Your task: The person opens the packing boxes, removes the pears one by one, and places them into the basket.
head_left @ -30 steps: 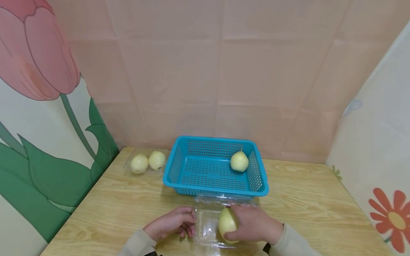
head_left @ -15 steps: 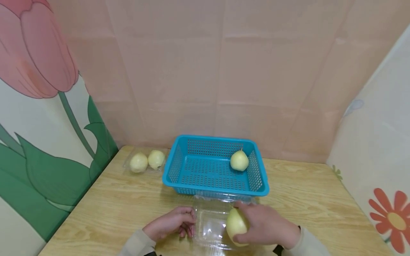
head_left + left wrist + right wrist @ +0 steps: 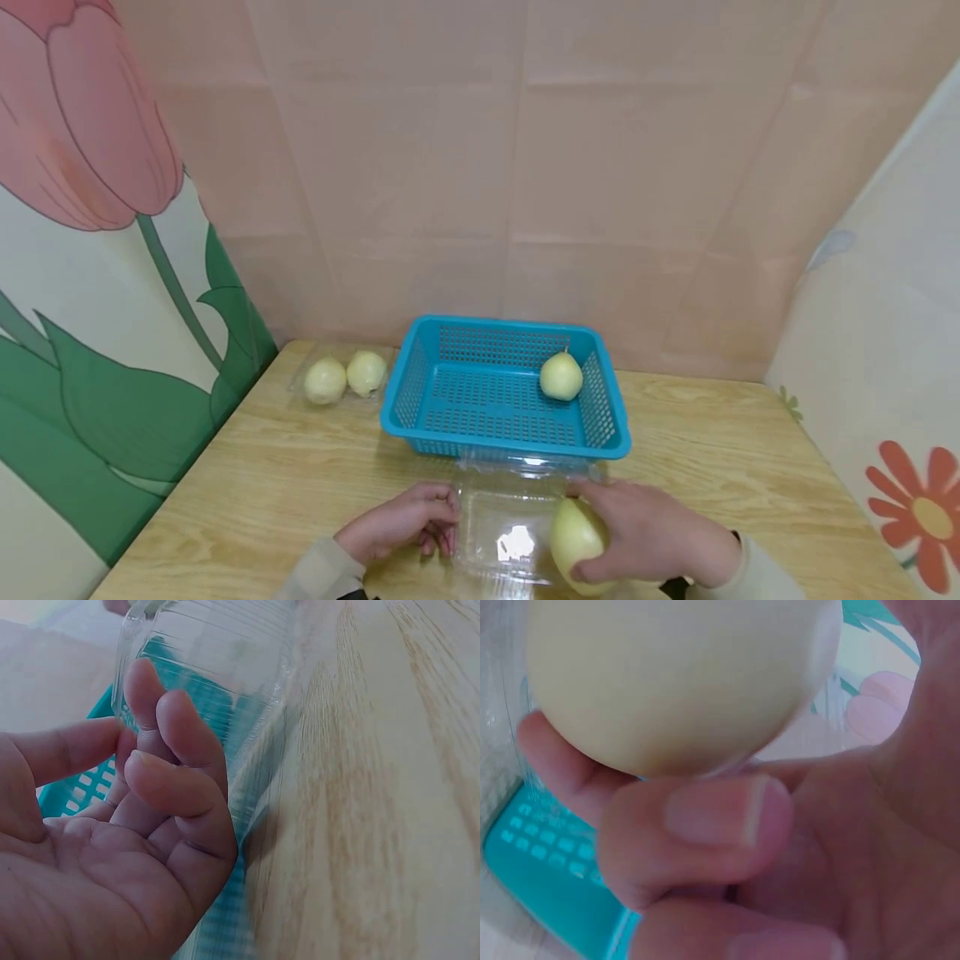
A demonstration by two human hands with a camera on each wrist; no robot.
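Observation:
My right hand (image 3: 654, 527) grips a pale yellow-green pear (image 3: 577, 537), thumb and fingers spread around its side. In the right wrist view the pear (image 3: 675, 682) fills the upper part, with curled fingers below it. The pear is over the right part of a clear plastic clamshell container (image 3: 487, 525), whose raised lid leans toward the basket. At the container's left edge my left hand (image 3: 416, 521) pinches the rim between thumb and forefinger. The left wrist view shows its other fingers (image 3: 187, 787) loosely curled beside the clear wall.
Behind the container stands a blue perforated basket (image 3: 498, 446) with one pear (image 3: 561, 377) at its right end. To its left, a second clear container (image 3: 300, 385) holds two pears (image 3: 326, 382). A fabric backdrop (image 3: 480, 167) rises behind the wooden table (image 3: 720, 450).
My right hand has carried the pear rightward and slightly nearer, from mid-container to its right side. The left hand has stayed at the left edge.

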